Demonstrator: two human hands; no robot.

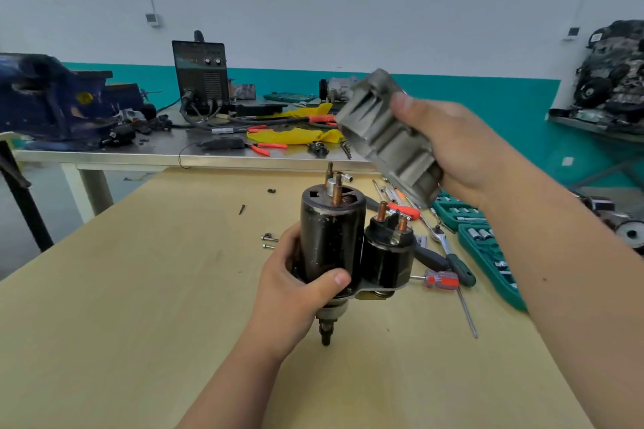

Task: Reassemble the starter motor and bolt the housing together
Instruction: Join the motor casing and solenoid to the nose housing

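My left hand grips the black starter motor body upright above the wooden table, its shaft end pointing down. The black solenoid with copper terminals sits attached on its right side. My right hand holds the grey cast housing tilted in the air, above and to the right of the motor and apart from it. Two bolts lie on the table left of the motor.
A green socket set case, a ratchet, a red-handled screwdriver and a thin rod lie at the right. A small screw lies farther back. Behind stands a metal bench with a blue vise, a welder and pliers.
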